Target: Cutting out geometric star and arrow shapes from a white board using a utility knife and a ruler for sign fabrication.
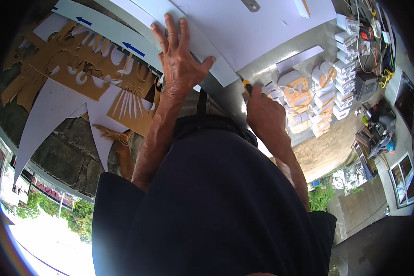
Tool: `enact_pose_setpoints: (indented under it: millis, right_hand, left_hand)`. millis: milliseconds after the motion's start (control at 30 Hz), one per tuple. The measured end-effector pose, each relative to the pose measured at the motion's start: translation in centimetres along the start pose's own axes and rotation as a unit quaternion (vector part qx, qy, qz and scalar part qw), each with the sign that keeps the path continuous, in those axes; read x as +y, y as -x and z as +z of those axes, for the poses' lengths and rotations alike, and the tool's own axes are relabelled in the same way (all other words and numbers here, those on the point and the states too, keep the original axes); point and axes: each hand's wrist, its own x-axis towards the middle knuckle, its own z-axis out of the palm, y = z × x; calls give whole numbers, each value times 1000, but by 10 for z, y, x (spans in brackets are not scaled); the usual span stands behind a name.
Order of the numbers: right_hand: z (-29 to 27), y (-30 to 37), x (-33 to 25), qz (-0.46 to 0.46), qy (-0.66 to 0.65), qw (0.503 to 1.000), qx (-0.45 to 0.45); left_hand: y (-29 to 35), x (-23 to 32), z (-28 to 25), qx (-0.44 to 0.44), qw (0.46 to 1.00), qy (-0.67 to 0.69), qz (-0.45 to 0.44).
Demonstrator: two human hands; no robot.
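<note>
My left hand (179, 66) lies flat with fingers spread, pressing on a long white strip (221, 73) of sheet material. Beside the strip's near right end, my right hand (267, 112) is closed around a yellow-and-black utility knife (247, 86). The knife's tip is close to the corner of the strip; whether the blade touches it is too small to tell. Beyond the strip spreads a large white sheet (257, 41), with a grey metal piece (250, 5) on it near the top edge.
Brown-backed sheets with cut-out shapes (78, 69) and a white strip with blue arrows (106, 32) lie on the left. To the right stand several white cut-out letters (299, 94), a loose white strip (300, 58) and tangled cables (375, 27). A metal surface (218, 94) shows near me.
</note>
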Motion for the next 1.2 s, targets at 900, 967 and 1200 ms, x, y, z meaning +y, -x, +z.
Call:
enact_pose_setpoints:
  millis: [900,967,1200]
  right_hand:
    - [-30,-142,-52,-126,-158,926,320]
    - [-38,-140,-50,-128,-166,935,285]
    - [-43,-120,-59,-149,-149,961,181]
  left_hand:
    - [21,-6,-5,-26,999,-13,35]
    - [22,-6,-6,-30,999,-17,31]
    - [22,-5,-9,-48,998,-26,20]
